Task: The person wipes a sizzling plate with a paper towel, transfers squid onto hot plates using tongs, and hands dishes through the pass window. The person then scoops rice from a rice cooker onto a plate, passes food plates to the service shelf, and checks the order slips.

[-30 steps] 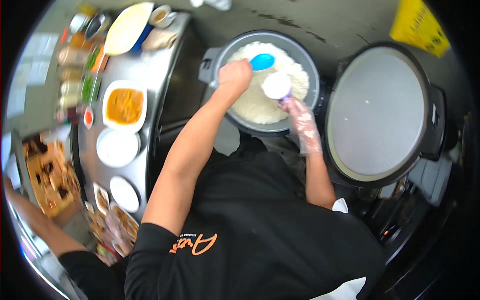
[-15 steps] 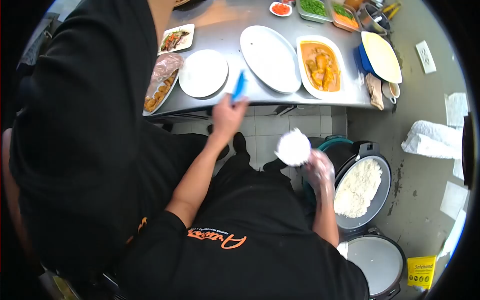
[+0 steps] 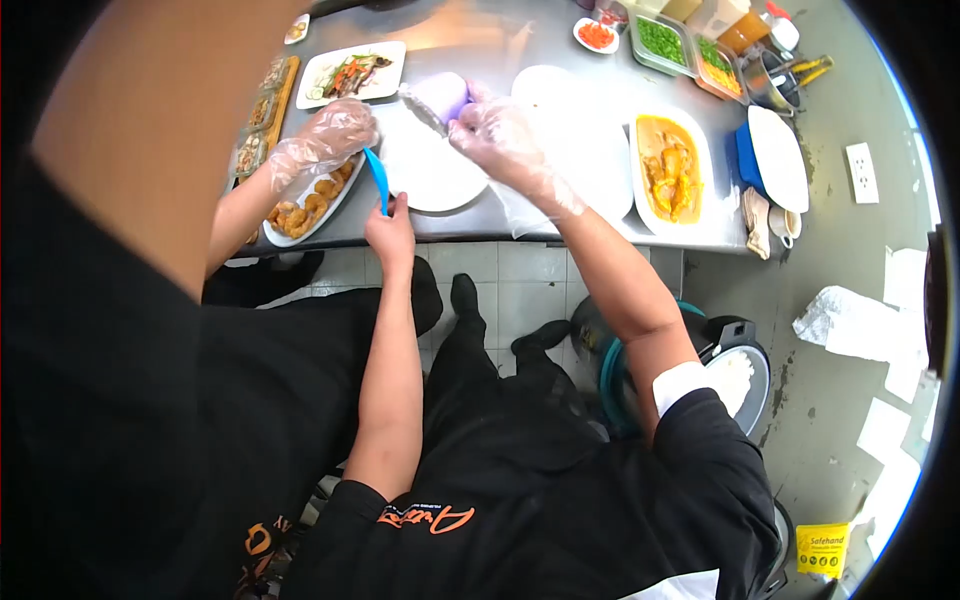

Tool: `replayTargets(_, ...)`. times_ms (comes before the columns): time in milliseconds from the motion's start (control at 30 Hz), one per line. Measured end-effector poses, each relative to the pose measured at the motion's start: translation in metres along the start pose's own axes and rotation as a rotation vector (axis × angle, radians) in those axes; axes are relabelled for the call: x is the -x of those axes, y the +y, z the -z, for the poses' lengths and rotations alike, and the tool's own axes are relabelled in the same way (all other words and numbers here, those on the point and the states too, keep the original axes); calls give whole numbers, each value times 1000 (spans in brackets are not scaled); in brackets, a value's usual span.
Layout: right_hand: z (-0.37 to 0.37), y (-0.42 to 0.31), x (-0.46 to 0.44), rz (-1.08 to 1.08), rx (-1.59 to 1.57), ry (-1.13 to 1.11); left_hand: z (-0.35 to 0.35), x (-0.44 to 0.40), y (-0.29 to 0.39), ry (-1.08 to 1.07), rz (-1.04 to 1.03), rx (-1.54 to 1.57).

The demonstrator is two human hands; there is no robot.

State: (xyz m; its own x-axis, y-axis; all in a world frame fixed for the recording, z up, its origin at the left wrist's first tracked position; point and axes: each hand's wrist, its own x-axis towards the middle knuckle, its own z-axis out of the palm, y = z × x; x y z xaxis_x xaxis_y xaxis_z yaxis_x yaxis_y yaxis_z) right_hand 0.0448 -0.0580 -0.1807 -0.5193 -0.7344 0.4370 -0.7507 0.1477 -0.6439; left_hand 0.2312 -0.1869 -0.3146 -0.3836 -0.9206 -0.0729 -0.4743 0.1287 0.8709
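My right hand (image 3: 500,140), in a clear plastic glove, is closed around a small pale purple bowl (image 3: 438,97). The bowl is tipped over the far part of a round white plate (image 3: 440,185); I cannot tell what is under it. My bare left hand (image 3: 390,225) grips a slim blue utensil (image 3: 377,180), perhaps a rice paddle, near the plate's left edge. A co-worker's gloved hand (image 3: 335,130) is above the oval plate of fried shrimp (image 3: 310,208). White oval platter (image 3: 590,150) lies partly behind my right hand.
A dish of orange stew (image 3: 672,170) stands to the right. A plate of garnished food (image 3: 352,75) and tubs of chopped greens (image 3: 660,42) are further back. An open rice cooker (image 3: 745,385) is low on my right. The co-worker's body crowds my left.
My right hand has moved from beside the rice cooker up to the round plate, with the rice-filled bowl now tipped. My left hand and the blue utensil have shifted left.
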Motion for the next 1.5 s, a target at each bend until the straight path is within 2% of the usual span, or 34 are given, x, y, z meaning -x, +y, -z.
replayTargets(33, 1, -13, -9, 126, 170, 61, -3, -1, -3, 12, -17, 15)
replayTargets(133, -61, 30, -4, 293, 753, -141, -5, -1, -2, 17, -53, 54)
replayTargets(167, -62, 33, 9, -1, 378, -395, -1, -1, 1, -28, -19, -8)
replayTargets(267, -55, 34, -2, 92, 350, -300, -1, -2, 2, -36, 1, 16)
replayTargets(333, -46, 40, -9, 329, 652, -220, 2, -1, 6, -27, -50, -1)
replayTargets(400, -31, 38, -15, 394, 864, -125, 5, 6, 13, -7, -152, -12)
replayTargets(433, -11, 34, -12, 154, 233, -171, 10, 14, 19, -13, -179, -17)
replayTargets(500, 45, -24, 10, -304, 176, -173, 27, 34, 30, -16, -238, -28)
replayTargets(533, 67, -23, 40, -201, 350, 60, 34, 48, 25, -125, -245, -80)
replayTargets(567, 102, -40, 75, -470, 108, 76, 41, 63, 20, -234, -252, -132)
replayTargets(600, 139, -79, 97, -618, -166, 288, 46, 79, 20, -358, -306, -176)
replayTargets(633, 173, -95, 137, -686, -48, 379, 49, 100, 33, -392, -467, -139)
replayTargets(667, 206, -110, 176, -761, 63, 467, 50, 116, 40, -567, -423, -159)
replayTargets(700, 238, -103, 238, -900, -138, 683, 44, 132, 42, -658, -398, -95)
replayTargets(733, 276, -88, 317, -1045, -12, 671, 29, 151, 45, -793, -377, -15)
replayTargets(800, 322, -96, 459, -1197, 496, 232, 3, 185, 65, -1016, -351, -88)
replayTargets(833, 313, -92, 534, -1300, 627, 176, -20, 201, 65, -1087, -474, -62)
replayTargets(867, 298, -91, 565, -1490, 701, 82, -37, 213, 86, -1205, -449, -56)
replayTargets(900, 283, -77, 602, -1497, 654, 78, -56, 228, 103, -1292, -474, -81)
replayTargets(933, 260, -56, 627, -1480, 825, 190, -76, 250, 121, -1391, -437, -97)
replayTargets(967, 252, -54, 613, -1559, 775, 183, -91, 269, 142, -1474, -410, -69)
replayTargets(1000, 239, -42, 631, -1436, 738, 52, -112, 289, 147, -1538, -385, -24)
replayTargets(1033, 225, -32, 649, -1306, 693, -66, -125, 309, 164, -1579, -437, -125)
replayTargets(1067, 213, -27, 638, -1281, 565, -78, -135, 331, 180, -1609, -490, -221)
replayTargets(1133, 203, -26, 590, -1388, 452, -46, -151, 334, 191, -1642, -558, -220)
replayTargets(1200, 215, -21, 575, -1656, 455, 76, -173, 357, 194, -1661, -612, -219)
replayTargets(1233, 206, -9, 600, -1546, 450, 468, -182, 366, 192, -1670, -622, -216)
replayTargets(1300, 153, -13, 612, -1478, 502, 208, -189, 381, 192, -1672, -676, -199)
replayTargets(1400, 185, -15, 595, -1300, 558, -2, -198, 383, 195, -1673, -637, -210)
replayTargets(1467, 223, 10, 598, -1435, 121, -287, -199, 382, 192, -1683, -668, -269)
replayTargets(1500, 250, -16, 573, -1390, 240, -300, -199, 382, 190, -1689, -639, -319)
